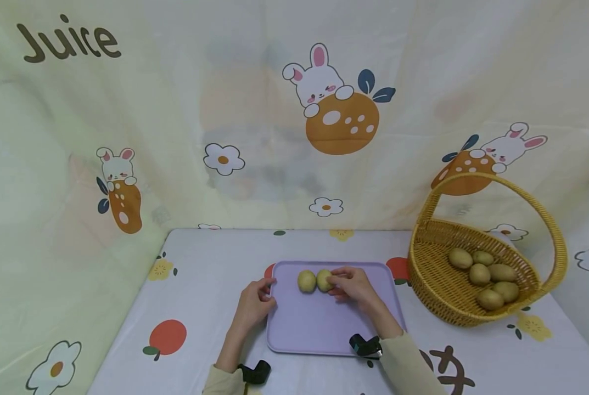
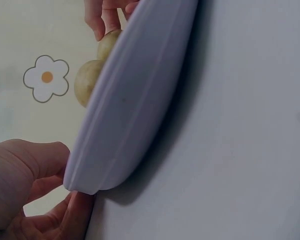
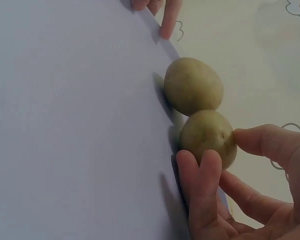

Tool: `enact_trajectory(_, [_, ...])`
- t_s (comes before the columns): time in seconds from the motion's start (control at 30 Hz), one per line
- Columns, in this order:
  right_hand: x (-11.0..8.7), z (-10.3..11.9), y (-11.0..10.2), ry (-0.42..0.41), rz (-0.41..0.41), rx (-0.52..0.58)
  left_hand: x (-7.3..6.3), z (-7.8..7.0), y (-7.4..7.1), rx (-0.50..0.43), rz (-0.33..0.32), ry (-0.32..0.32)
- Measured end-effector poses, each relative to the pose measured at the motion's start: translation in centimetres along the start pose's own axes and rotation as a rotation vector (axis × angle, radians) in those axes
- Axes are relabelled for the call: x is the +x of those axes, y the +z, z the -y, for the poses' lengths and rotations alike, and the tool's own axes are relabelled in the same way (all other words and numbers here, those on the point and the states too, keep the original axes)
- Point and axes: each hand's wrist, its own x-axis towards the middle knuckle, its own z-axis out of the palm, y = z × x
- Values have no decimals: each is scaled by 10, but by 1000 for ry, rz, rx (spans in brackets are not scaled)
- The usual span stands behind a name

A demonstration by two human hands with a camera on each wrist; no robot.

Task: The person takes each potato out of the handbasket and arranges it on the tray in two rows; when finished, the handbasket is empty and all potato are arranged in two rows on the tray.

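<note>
Two round, yellowish potatoes lie side by side and touching near the far edge of a lilac tray [image 1: 319, 329]. My right hand [image 1: 354, 286] pinches the right potato [image 3: 206, 136] between thumb and fingertips. The left potato [image 1: 306, 281] sits right against it, with no hand on it. At the tray's left side, my left hand [image 1: 252, 304] holds the edge, thumb at the rim and fingers at its lower side, as the left wrist view shows. Part of the right potato is hidden behind the fingers in the head view.
A yellow wicker basket [image 1: 432, 291] with a tall handle stands right of the tray and holds several potatoes [image 1: 479, 274]. A printed cloth [image 1: 200, 351] covers the table, and a patterned curtain [image 1: 254, 109] hangs behind it.
</note>
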Motion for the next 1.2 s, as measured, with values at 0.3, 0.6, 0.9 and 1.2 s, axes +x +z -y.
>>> enact_trajectory(0.3, [-6, 7, -11, 5, -16, -42, 1, -4, 2, 14, 4, -11])
enact_trajectory(0.6, [-9, 16, -22, -24, -58, -110, 1, -1, 3, 12, -19, 11])
enact_trajectory(0.9, [-12, 32, -56, -48, -79, -161, -2, 4, 4, -2, -15, 5])
enact_trajectory(1.2, [-21, 59, -102, -64, -121, -148, -2, 1, 4, 20, -11, 1])
